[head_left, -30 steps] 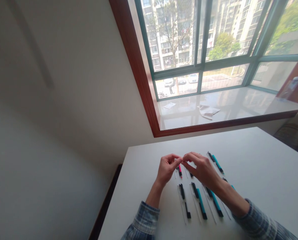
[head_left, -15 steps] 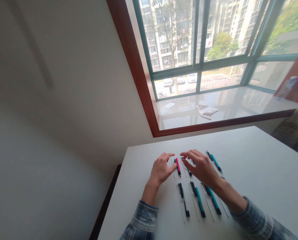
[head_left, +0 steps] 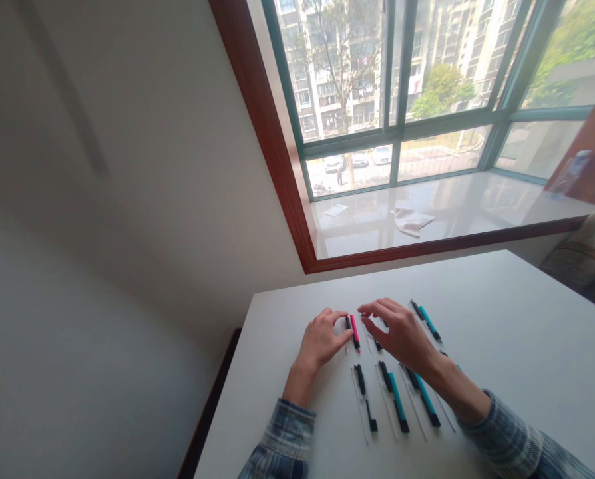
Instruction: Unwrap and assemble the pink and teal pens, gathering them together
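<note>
My left hand (head_left: pixel 320 338) is at the left end of the far row of pen parts. Its thumb and forefinger are apart, close beside a black pen part (head_left: pixel 349 323); contact is unclear. Right of that lies a pink pen barrel (head_left: pixel 355 329) with a black end. My right hand (head_left: pixel 400 332) hovers over the neighbouring set, fingers curved and thumb apart, nothing visible in them. It partly hides black pen parts (head_left: pixel 378 344) beneath. Nearer me are a black pen part (head_left: pixel 360 380), teal pen barrels (head_left: pixel 398 402) and thin white refills (head_left: pixel 360 406).
The pen parts lie in two rows on a white table (head_left: pixel 522 346). Another teal barrel (head_left: pixel 430 324) is at the far right of the rows. Behind the table, a window sill (head_left: pixel 357 229) holds a white cloth (head_left: pixel 411 221) and a clear bottle (head_left: pixel 570 176).
My left forefinger has lowered slightly toward the black pen part beside the pink barrel. My right hand stays almost where it was, and the view has shifted very slightly.
</note>
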### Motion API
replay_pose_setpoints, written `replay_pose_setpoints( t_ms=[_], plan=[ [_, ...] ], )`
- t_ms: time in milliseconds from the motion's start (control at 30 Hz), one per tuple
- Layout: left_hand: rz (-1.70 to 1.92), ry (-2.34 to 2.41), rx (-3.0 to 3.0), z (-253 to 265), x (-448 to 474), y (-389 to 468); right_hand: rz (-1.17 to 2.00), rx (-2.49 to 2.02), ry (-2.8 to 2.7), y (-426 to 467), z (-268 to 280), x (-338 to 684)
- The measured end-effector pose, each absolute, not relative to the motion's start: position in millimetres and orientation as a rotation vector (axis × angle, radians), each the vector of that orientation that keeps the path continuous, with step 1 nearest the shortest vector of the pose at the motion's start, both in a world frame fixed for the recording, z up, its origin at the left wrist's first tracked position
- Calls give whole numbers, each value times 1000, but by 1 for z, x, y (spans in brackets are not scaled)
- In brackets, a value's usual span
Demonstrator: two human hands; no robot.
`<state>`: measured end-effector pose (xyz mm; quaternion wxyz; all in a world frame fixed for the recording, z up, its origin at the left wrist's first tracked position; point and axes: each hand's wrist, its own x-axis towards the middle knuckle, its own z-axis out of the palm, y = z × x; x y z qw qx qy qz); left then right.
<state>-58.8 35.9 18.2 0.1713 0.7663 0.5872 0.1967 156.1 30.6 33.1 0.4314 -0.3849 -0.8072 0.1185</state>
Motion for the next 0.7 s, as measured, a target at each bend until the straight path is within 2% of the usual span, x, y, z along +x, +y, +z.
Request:
replay_pose_setpoints(
  t_ms=[700],
  plan=[
    [899,1446,1884,26,-51,38,257,-910,-1978,32,33,155]
  ],
)
